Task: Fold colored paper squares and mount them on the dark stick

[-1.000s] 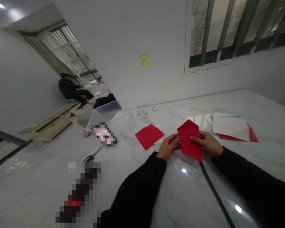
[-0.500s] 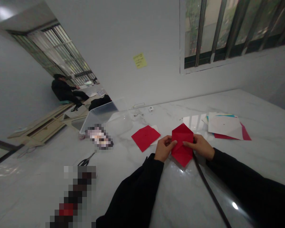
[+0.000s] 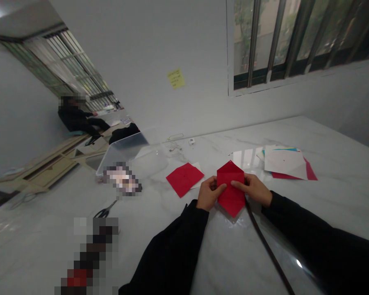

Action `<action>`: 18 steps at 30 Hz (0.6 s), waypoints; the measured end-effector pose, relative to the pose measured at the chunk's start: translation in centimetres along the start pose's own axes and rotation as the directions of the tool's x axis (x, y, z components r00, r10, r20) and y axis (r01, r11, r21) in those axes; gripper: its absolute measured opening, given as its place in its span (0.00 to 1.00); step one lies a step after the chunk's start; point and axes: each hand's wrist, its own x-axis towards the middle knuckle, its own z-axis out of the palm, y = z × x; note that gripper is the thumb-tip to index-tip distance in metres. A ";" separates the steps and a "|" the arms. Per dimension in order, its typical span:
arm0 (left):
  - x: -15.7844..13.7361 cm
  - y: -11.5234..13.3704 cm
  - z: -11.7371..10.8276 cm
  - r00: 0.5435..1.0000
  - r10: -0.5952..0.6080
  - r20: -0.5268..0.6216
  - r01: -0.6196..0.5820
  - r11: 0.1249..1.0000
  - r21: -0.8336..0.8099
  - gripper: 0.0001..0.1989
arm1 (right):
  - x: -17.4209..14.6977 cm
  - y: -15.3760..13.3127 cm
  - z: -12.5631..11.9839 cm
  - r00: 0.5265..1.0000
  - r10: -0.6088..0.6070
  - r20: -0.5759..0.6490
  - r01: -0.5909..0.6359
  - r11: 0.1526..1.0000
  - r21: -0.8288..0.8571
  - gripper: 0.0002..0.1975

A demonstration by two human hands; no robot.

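Observation:
A red paper envelope (image 3: pixel 231 198), its side flaps folded in and its top and bottom ends pointed, is held just above the marble-patterned table. My left hand (image 3: pixel 209 192) grips its left edge, thumb on the front and fingers mostly behind. On the opposite edge, my right hand (image 3: pixel 255 188) is closed the same way, its thumb lying across the paper's middle. Left of my hands, another red folded paper (image 3: pixel 184 179) lies flat, partly over a white sheet (image 3: pixel 197 166).
Stacked coloured and white papers (image 3: pixel 284 162) lie at the right. Scissors (image 3: pixel 103 212) and a clear plastic bin (image 3: pixel 123 151) are on the left. A dark strip (image 3: pixel 267 246) runs toward the front edge. A yellow note (image 3: pixel 176 78) hangs on the wall; a person (image 3: pixel 80 119) sits beyond.
The whole view has shifted slightly, so things appear a little further left. Both hands keep their hold on the red envelope, with little other visible difference.

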 end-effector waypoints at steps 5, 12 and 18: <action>0.2 -0.4 -0.1 1.000 0.014 -0.022 -0.014 1.000 -0.014 0.21 | -0.1 0.0 -0.1 0.998 0.018 -0.052 -0.019 1.000 -0.016 0.18; 0.0 0.3 -0.6 0.984 0.174 -0.036 -0.166 0.974 0.153 0.27 | 0.2 -0.6 -0.5 0.951 0.150 -0.271 -0.080 0.964 0.253 0.17; -0.9 0.7 0.3 0.967 0.202 0.154 -0.230 0.953 0.197 0.18 | 0.1 -0.5 -0.4 0.937 0.200 -0.287 -0.111 0.948 0.297 0.16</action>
